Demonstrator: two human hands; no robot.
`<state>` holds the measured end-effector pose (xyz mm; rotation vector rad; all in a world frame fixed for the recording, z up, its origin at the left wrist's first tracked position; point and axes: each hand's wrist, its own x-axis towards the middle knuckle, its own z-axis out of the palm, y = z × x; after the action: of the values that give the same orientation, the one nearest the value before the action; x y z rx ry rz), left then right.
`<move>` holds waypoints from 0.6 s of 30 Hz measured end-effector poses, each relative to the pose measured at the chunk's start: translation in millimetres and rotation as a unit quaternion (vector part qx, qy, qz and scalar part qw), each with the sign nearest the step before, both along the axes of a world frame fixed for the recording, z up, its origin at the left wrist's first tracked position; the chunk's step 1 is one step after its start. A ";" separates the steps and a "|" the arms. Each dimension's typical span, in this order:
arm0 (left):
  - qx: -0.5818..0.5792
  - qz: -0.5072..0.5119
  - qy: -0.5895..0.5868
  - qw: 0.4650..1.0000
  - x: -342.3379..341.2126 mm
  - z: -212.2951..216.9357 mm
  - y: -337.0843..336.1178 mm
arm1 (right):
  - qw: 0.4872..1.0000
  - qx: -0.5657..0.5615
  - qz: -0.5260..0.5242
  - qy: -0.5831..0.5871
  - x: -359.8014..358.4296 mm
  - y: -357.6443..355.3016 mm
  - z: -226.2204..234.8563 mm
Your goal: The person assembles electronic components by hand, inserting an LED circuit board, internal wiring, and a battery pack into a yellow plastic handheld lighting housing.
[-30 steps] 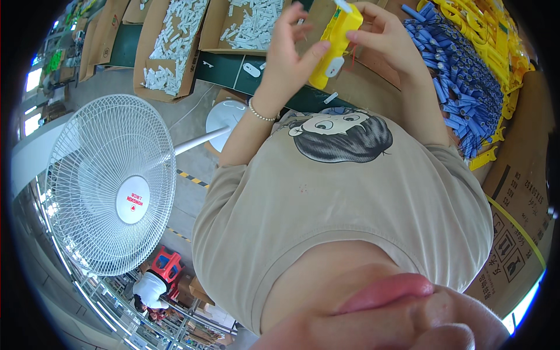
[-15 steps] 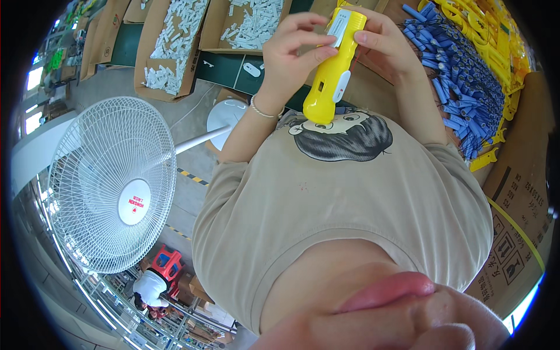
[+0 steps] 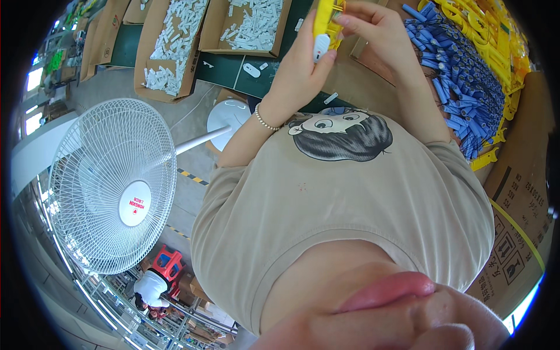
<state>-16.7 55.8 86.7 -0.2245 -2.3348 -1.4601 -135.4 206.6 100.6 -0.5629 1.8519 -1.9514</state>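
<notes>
Pinching a yellow plastic part (image 3: 322,23) from both sides, the left hand (image 3: 303,70) presses its thumb against a white oval piece (image 3: 321,48) on the part's lower end, while the right hand (image 3: 373,26) closes its fingertips on the part's upper right edge; the part sits at about twelve o'clock in the view, raised above the dark green tabletop (image 3: 227,67). A bead bracelet (image 3: 263,119) circles the left wrist. At two o'clock lies a heap of blue parts (image 3: 461,87), with more yellow pieces (image 3: 496,29) beyond it. At eleven o'clock, cardboard boxes (image 3: 175,46) hold small white parts (image 3: 256,23). A white standing fan (image 3: 111,186) fills nine o'clock, and a printed carton (image 3: 519,204) stands at four o'clock.
</notes>
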 end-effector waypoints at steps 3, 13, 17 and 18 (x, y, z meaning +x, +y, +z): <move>-0.111 0.045 -0.014 0.993 -1.0 -8.4 -5.5 | 0.988 0.091 0.091 0.081 -15.4 5.4 -42.0; 0.157 0.005 -0.058 0.986 -9.9 -25.1 -3.8 | 0.975 0.122 0.041 0.183 43.1 -13.8 -28.6; 0.147 -0.008 -0.064 0.987 -15.7 -33.5 -5.5 | 0.950 0.172 0.028 0.259 44.4 -8.8 -25.9; 0.174 -0.028 -0.080 0.981 -15.9 -33.9 -6.4 | 0.937 0.177 0.037 0.300 44.5 -7.7 -25.3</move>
<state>-32.5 49.3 52.8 -0.0818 -2.1561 -1.9458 -91.0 198.9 75.3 -1.1809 2.4229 -1.4284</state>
